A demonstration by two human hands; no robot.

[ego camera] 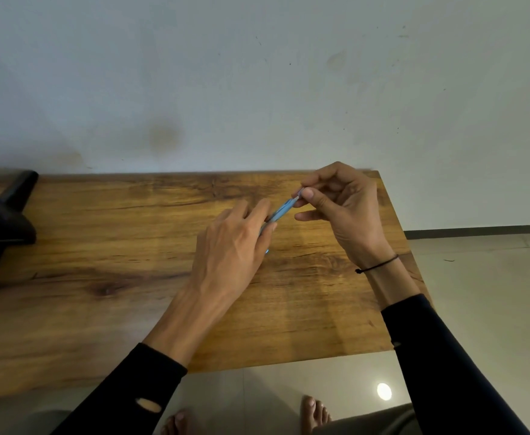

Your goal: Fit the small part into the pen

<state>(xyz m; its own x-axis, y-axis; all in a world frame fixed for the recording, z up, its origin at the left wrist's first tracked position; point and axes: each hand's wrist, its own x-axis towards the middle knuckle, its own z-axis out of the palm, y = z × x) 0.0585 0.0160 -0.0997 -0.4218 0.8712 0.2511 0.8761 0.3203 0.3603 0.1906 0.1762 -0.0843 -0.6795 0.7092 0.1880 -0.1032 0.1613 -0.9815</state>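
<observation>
1. The left hand (pixel 232 243) grips the lower part of a slim light-blue pen (pixel 281 211), fingers curled round the barrel so that most of that end is hidden; only a small blue bit shows below the hand, near the table (pixel 100 246).
2. The right hand (pixel 345 208) pinches the pen's upper, far end between thumb and forefinger, its other fingers loosely bent behind. That end looks pale, whitish or metallic; whether it is a cap, a tip or a clicker is too blurred to tell.
3. The pen lies slanted, from near-left up to far-right, held between the two hands just above the wooden table's right half, apparently not resting on it.
4. Judging by the hold, one hand steadies the barrel while the other works on the end piece; a fingertip pinch suits a small part.
5. The visible stretch of barrel is smooth, thin and sky-blue, with a lighter band toward the pinched end.
6. A thin black cord bracelet (pixel 378 264) circles the right wrist, and black sleeves (pixel 445 356) cover both forearms.
7. A dark object (pixel 3 221) sits at the table's far-left edge, well apart from the hands.
</observation>
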